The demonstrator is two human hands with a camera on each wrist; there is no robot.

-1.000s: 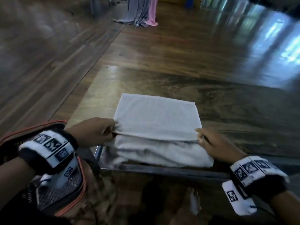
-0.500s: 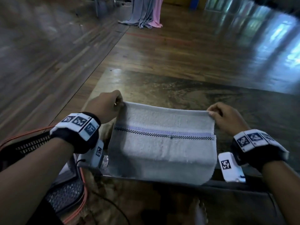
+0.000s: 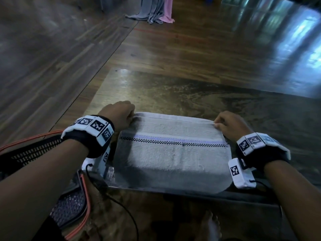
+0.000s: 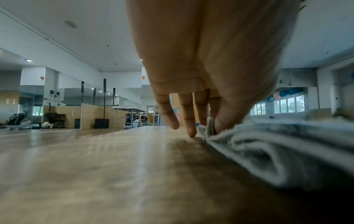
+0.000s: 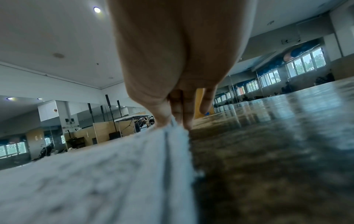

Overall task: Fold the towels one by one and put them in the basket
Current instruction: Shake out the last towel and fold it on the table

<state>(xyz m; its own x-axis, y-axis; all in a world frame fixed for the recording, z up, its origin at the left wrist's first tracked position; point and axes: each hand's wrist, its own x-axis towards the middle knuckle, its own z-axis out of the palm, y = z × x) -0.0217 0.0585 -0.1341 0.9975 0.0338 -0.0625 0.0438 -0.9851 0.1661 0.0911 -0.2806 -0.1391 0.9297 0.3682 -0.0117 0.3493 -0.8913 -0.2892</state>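
Observation:
A white towel with a black checkered stripe lies folded on the near part of the table. My left hand pinches its far left corner, and my right hand pinches its far right corner. In the left wrist view the left hand holds the towel's edge between thumb and finger, low on the tabletop. In the right wrist view the right hand pinches the towel corner the same way. The basket, black mesh with an orange rim, sits low at the left beside the table.
The table's front edge runs just below the towel. A black cable hangs under my left wrist. Grey and pink cloth hangs far off on the wooden floor. A bare foot shows below the table.
Both hands carried the towel's near edge up and away over the towel, then lowered it onto the far edge. The striped side now faces up and the towel lies flatter.

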